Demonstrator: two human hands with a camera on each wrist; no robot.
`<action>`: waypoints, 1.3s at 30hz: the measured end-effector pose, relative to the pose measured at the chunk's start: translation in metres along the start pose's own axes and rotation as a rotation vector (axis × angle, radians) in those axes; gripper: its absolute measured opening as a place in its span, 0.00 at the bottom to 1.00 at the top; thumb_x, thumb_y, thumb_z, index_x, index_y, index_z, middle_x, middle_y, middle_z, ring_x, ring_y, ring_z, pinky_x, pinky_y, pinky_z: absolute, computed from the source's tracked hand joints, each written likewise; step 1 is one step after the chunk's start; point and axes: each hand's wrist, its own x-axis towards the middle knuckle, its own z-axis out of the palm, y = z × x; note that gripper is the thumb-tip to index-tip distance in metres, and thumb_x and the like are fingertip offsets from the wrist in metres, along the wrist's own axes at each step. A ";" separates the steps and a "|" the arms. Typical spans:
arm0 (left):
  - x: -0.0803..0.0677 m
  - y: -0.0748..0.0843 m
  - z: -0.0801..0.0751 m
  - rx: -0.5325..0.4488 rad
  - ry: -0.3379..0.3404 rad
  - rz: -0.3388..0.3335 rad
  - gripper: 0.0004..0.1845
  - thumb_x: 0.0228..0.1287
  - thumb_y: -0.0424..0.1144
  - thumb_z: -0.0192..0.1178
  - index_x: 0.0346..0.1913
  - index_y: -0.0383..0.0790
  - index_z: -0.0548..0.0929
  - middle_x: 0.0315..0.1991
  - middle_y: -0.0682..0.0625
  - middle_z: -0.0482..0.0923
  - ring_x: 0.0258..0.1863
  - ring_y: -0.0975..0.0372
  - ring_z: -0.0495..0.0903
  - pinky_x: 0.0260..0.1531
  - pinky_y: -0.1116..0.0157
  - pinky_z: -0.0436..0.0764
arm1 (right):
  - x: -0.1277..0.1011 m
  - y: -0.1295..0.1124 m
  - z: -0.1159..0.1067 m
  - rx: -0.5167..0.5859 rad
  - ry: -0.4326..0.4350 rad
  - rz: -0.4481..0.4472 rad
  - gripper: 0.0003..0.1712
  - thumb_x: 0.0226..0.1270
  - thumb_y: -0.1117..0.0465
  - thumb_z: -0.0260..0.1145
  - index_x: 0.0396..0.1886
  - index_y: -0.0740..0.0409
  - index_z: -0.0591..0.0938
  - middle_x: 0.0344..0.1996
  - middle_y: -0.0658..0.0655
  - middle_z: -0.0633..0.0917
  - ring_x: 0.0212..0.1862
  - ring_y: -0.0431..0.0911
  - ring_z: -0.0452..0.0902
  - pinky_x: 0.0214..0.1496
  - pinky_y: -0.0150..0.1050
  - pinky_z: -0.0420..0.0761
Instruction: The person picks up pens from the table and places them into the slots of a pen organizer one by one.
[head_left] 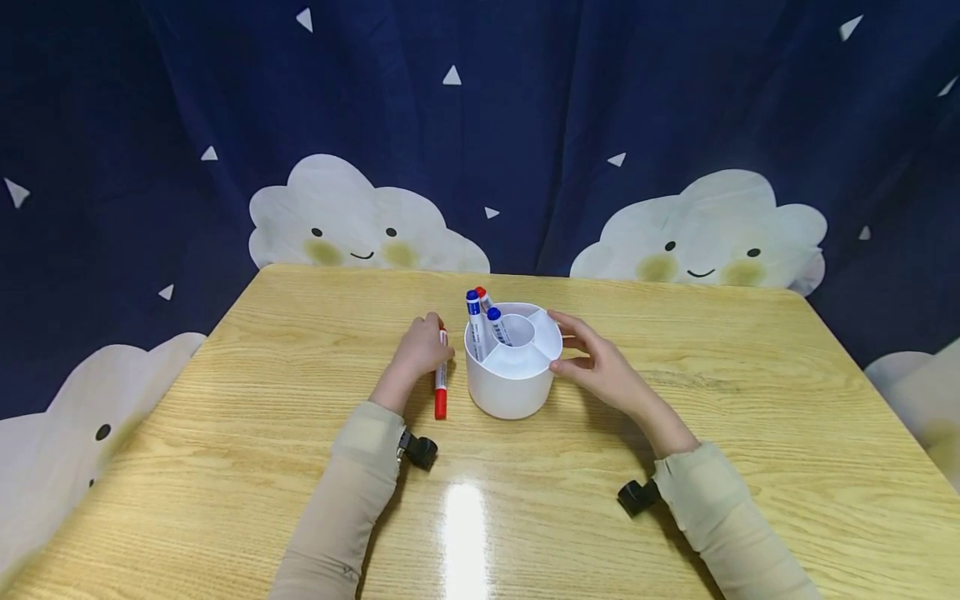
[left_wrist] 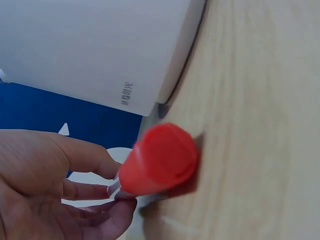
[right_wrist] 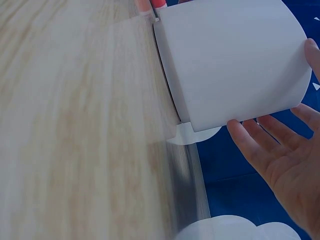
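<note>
A white round pen holder point(head_left: 510, 392) with divided compartments stands upright on the table. Two blue-capped markers point(head_left: 473, 308) and one red-capped marker point(head_left: 482, 293) lean inside it, on its left side. Just left of the holder, my left hand point(head_left: 422, 346) pinches another red marker point(head_left: 441, 382) between thumb and fingers. Its red end point(left_wrist: 165, 155) points toward the camera in the left wrist view, close over the tabletop. On the opposite side, my right hand point(head_left: 600, 371) rests its fairly straight fingertips and thumb against the holder's rim and wall, as the right wrist view also shows point(right_wrist: 280, 150).
The wooden table point(head_left: 750, 400) reaches back to a dark blue curtain point(head_left: 525, 125) printed with clouds and triangles. Black wrist cameras point(head_left: 420, 450) sit by both sleeves. A bright light reflection lies on the near tabletop.
</note>
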 end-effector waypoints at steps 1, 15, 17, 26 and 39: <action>0.000 0.000 -0.001 -0.006 0.007 0.004 0.24 0.50 0.35 0.60 0.51 0.30 0.68 0.40 0.39 0.70 0.35 0.53 0.72 0.37 0.59 0.75 | 0.000 0.000 0.000 -0.001 0.000 -0.001 0.38 0.59 0.61 0.64 0.68 0.44 0.59 0.59 0.59 0.69 0.59 0.55 0.68 0.55 0.53 0.72; -0.003 0.005 -0.013 -0.097 0.115 0.029 0.25 0.50 0.35 0.60 0.52 0.33 0.66 0.41 0.40 0.69 0.35 0.52 0.72 0.36 0.60 0.75 | -0.001 -0.003 0.000 0.002 0.001 -0.009 0.38 0.59 0.61 0.64 0.68 0.45 0.59 0.59 0.60 0.69 0.59 0.57 0.67 0.54 0.53 0.73; -0.003 0.006 -0.015 -0.106 0.137 0.042 0.24 0.50 0.35 0.60 0.51 0.33 0.66 0.40 0.41 0.69 0.35 0.52 0.71 0.35 0.60 0.75 | -0.001 -0.004 0.000 0.001 0.002 -0.010 0.39 0.59 0.61 0.64 0.68 0.45 0.59 0.59 0.60 0.69 0.59 0.57 0.67 0.54 0.53 0.73; -0.010 0.015 -0.027 -0.170 0.179 0.064 0.24 0.50 0.35 0.59 0.51 0.35 0.65 0.39 0.43 0.68 0.32 0.54 0.70 0.29 0.63 0.73 | -0.001 -0.003 0.000 -0.002 0.001 -0.009 0.39 0.58 0.60 0.64 0.68 0.45 0.59 0.59 0.60 0.69 0.59 0.56 0.68 0.54 0.54 0.73; -0.020 0.027 -0.038 -0.194 0.225 0.111 0.23 0.49 0.34 0.57 0.50 0.36 0.65 0.38 0.45 0.68 0.31 0.55 0.70 0.25 0.65 0.71 | -0.001 -0.001 0.000 -0.005 0.003 -0.013 0.39 0.58 0.61 0.64 0.68 0.45 0.59 0.59 0.60 0.69 0.59 0.56 0.68 0.54 0.53 0.73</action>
